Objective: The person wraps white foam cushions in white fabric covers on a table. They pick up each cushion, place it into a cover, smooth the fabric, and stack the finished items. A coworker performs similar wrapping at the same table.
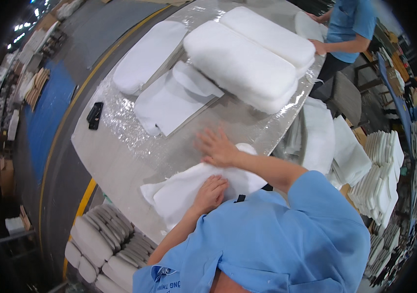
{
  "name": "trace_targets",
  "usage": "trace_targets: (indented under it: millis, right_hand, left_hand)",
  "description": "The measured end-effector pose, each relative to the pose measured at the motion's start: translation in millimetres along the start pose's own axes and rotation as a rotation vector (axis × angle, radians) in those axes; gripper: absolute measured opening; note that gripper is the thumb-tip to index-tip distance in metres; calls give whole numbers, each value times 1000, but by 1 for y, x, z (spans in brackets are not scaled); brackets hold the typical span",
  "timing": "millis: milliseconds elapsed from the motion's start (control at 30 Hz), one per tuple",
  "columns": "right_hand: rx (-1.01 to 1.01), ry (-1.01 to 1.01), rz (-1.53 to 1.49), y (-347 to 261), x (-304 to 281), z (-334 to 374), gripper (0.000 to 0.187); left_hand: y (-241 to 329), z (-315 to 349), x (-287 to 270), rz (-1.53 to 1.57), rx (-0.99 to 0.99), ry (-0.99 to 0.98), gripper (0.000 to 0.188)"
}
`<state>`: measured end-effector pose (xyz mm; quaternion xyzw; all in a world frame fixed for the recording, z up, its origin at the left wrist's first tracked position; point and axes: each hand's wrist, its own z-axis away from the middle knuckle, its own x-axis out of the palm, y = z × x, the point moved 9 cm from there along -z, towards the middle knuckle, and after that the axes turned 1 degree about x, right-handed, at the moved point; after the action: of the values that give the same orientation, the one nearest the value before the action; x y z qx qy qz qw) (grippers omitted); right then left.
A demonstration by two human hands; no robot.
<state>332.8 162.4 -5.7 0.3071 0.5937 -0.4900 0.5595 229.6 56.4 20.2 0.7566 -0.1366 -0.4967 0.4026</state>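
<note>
A white, soft fabric-covered pad point(179, 193) lies on the table's near edge, close against my body. My left hand point(211, 192) rests flat on it, fingers stretched out and close together. Slightly blurred, my right hand point(217, 146) hovers or lies at the pad's far edge with its fingers spread and nothing in them; whether it touches the table I cannot tell. Beyond my hands are flat white fabric pieces point(164, 107), one with a folded-over flap. Thick white fluffy pads point(242, 61) are stacked farther right, and another long white pad point(150, 56) with rounded ends lies far left.
Clear plastic film covers part of the grey table point(106, 161). A small black object point(94, 115) sits near its left edge. At the far right a co-worker point(350, 29) in blue handles a white piece. Stacks of grey-white pads point(101, 239) stand below left, white stacks point(377, 171) to the right.
</note>
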Motion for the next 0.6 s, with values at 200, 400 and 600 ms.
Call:
trace_targets:
  millis: [200, 400, 600]
  right_hand:
    - [37, -10, -51, -15, 10, 55, 80]
    - [41, 58, -189, -1, -43, -21, 93]
    - [-72, 124, -112, -70, 3, -59, 91]
  left_hand:
    - [-44, 88, -96, -269, -603, 437, 49]
    - [-53, 101, -87, -541, -648, 415, 76]
    - [-61, 81, -125, -526, -735, 285, 87]
